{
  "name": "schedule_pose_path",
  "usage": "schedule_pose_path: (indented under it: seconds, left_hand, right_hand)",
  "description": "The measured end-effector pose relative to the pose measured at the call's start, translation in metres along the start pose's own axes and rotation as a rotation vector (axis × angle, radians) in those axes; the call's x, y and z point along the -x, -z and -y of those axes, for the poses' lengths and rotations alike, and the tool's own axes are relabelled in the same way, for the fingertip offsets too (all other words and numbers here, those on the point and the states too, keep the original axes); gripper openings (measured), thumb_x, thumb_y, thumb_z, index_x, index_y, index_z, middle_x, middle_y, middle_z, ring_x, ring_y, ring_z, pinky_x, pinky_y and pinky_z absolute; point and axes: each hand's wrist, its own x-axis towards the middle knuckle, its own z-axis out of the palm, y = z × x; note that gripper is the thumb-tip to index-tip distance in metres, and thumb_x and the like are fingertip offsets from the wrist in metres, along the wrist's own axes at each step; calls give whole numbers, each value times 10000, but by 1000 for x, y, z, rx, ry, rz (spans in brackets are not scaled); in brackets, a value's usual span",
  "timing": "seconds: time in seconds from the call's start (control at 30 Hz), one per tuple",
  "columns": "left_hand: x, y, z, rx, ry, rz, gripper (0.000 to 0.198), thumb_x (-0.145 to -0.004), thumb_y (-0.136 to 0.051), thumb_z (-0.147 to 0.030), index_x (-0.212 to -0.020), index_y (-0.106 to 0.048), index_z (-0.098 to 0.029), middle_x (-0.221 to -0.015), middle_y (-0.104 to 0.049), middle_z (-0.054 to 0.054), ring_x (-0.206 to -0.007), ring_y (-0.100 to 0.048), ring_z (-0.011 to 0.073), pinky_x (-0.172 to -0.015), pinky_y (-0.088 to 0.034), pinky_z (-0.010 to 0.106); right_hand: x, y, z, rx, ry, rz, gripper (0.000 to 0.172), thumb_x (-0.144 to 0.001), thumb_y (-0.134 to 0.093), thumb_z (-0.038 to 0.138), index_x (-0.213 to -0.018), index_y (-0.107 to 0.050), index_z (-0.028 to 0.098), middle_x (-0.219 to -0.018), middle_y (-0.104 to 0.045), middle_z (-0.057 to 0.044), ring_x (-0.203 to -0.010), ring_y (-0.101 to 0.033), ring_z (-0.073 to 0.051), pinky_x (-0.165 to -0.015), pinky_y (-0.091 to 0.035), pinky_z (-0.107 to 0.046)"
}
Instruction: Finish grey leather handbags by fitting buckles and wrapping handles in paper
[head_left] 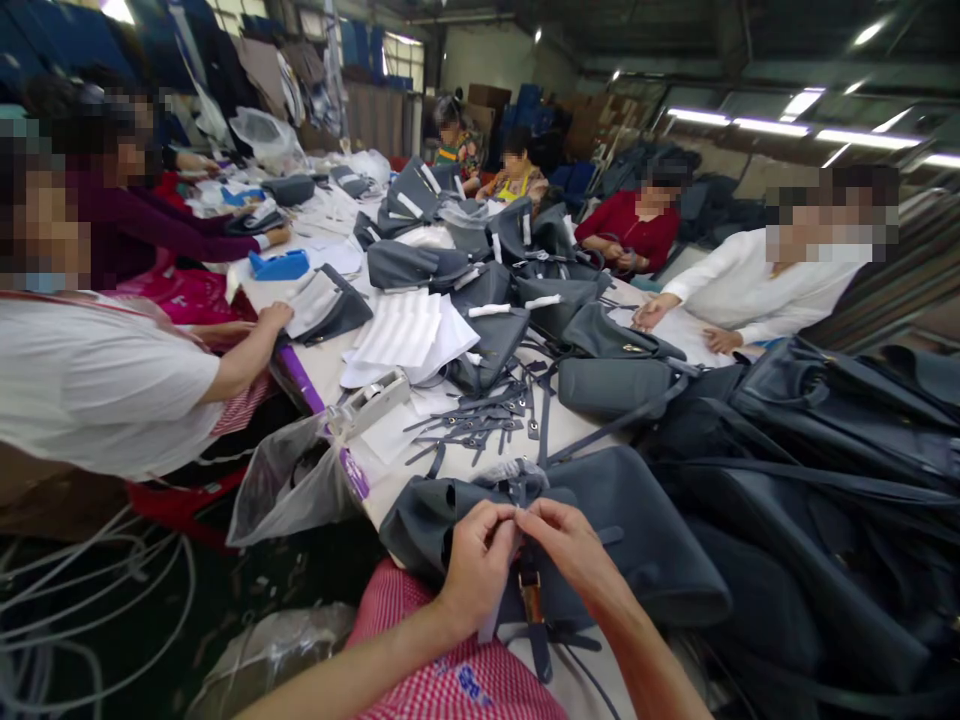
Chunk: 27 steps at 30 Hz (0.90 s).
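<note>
My left hand (478, 558) and right hand (566, 548) pinching, fingertips meeting over dark bag (645, 540), just beyond gold buckle (529, 580); cannot tell what's between. Bag lies near, loose straps (484, 412) farther off.

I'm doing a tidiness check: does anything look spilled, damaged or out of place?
Nothing looks plainly spilled or damaged. The pale tubing or cord on the floor at lower left looks odd: loose loops, not neatly coiled. Small scraps litter the floor beside it.

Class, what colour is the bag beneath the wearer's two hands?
The bag is dark blue-grey, shown best in the head view.
</note>
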Motion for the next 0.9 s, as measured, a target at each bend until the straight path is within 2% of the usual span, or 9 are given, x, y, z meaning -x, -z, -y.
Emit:
schedule_pose_path:
  seconds: [0.13,0.2,0.3,0.47,0.57,0.67,0.73,0.83,0.9]
  left_hand:
    - [4,4,1,70,16,-1,336,-883,-550,-241,-1213,-553,-176,-793,-613,4,-692,-595,147,-658,-484,247]
    - [5,7,-2,0,-37,8,272,-884,-557,-234,-1146,-605,-181,-812,-634,17,-721,-600,153,-692,-485,255]
    - [3,11,-10,-79,-68,25,147,-862,-579,-220,-927,-704,-176,-849,-676,48,-799,-613,177,-759,-481,274]
    - [-5,15,-17,242,277,9,113,-718,-671,-228,-783,-690,-137,-691,-666,35,-608,-586,156,-608,-480,272]
    - [-8,17,-18,333,363,23,130,-649,-697,-202,-750,-698,-122,-651,-659,28,-566,-569,138,-585,-471,263]
    - [-9,18,-18,307,323,17,101,-640,-691,-179,-722,-711,-123,-663,-672,33,-609,-580,136,-615,-473,251]
    - [-8,18,-17,289,295,7,100,-645,-685,-187,-720,-710,-126,-670,-669,31,-615,-577,132,-614,-477,247]
    - [-6,17,-14,283,311,-7,152,-669,-680,-241,-770,-700,-130,-681,-645,25,-591,-562,134,-562,-497,258]
    - [-4,16,-11,274,320,-22,176,-674,-687,-268,-787,-684,-132,-710,-635,27,-602,-567,143,-545,-520,273]
  right_hand:
    - [0,-2,1,20,-18,-29,361,-695,-611,505,-537,-491,203,-540,-438,42,-574,-384,-124,-559,-307,-262]
    - [1,-2,3,18,-26,-30,354,-697,-611,498,-537,-493,205,-540,-435,44,-572,-379,-122,-559,-303,-262]
    - [1,-1,5,5,-39,-21,352,-679,-623,492,-523,-482,210,-525,-413,51,-559,-363,-117,-547,-291,-260]
    - [5,1,4,-44,-68,48,330,-693,-608,489,-565,-533,194,-524,-426,52,-531,-349,-105,-522,-267,-254]
    - [9,-2,-2,-111,-93,73,337,-710,-620,493,-599,-565,180,-512,-424,59,-510,-331,-92,-501,-247,-241]
    - [10,-9,-11,-204,-101,7,356,-684,-681,508,-654,-607,161,-531,-481,52,-496,-361,-83,-484,-257,-228]
    - [10,-15,-17,-242,-97,-71,390,-654,-712,521,-777,-629,159,-550,-533,50,-492,-409,-90,-479,-288,-222]
    - [9,-22,-23,-285,-79,-204,531,-610,-754,526,-972,-585,177,-518,-563,66,-480,-473,-117,-477,-338,-223]
    - [9,-25,-23,-312,-63,-258,582,-593,-780,521,-1008,-562,177,-515,-591,59,-459,-479,-117,-465,-349,-223]
